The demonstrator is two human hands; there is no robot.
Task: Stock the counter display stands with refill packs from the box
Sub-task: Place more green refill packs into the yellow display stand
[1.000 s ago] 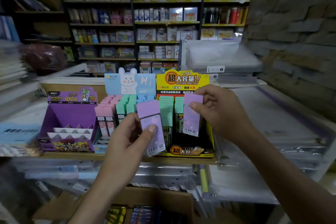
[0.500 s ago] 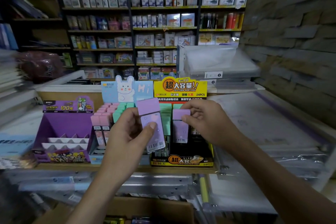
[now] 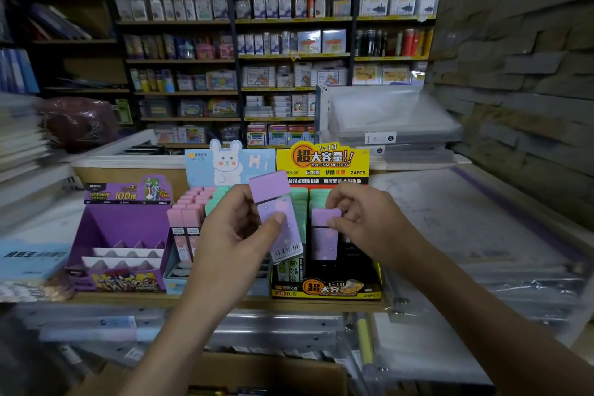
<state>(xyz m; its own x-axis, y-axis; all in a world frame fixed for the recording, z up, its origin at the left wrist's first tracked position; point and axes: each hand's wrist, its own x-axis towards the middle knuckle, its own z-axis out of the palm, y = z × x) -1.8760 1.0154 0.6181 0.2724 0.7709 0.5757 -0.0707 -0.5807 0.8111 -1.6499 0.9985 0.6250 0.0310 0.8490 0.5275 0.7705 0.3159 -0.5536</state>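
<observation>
Left hand [image 3: 238,244] is raised in front of the stands with one purple refill pack [image 3: 277,202] gripped: thumb pressed on its face, fingers [image 3: 234,202] curled behind it. The pack is held slightly tilted, cap end up and barcode end down, clear of the stands, and is seen across the seam between bunny stand [image 3: 225,164] and yellow-black stand [image 3: 324,288]

Right hand [image 3: 366,222]: second purple pack [image 3: 324,241] is pinched at its cap between thumb and fingertips. That pack is upright inside the yellow-black stand, just in front of the green packs [image 3: 318,194]. Whether it is fully seated cannot be told

Pink packs [image 3: 186,212] are racked at the left of the bunny stand. Purple stand [image 3: 125,228] is placed furthest left on the same table [image 3: 128,298]

Cardboard box [image 3: 273,370] is seen at the bottom edge, below the table, contents blurred
</observation>
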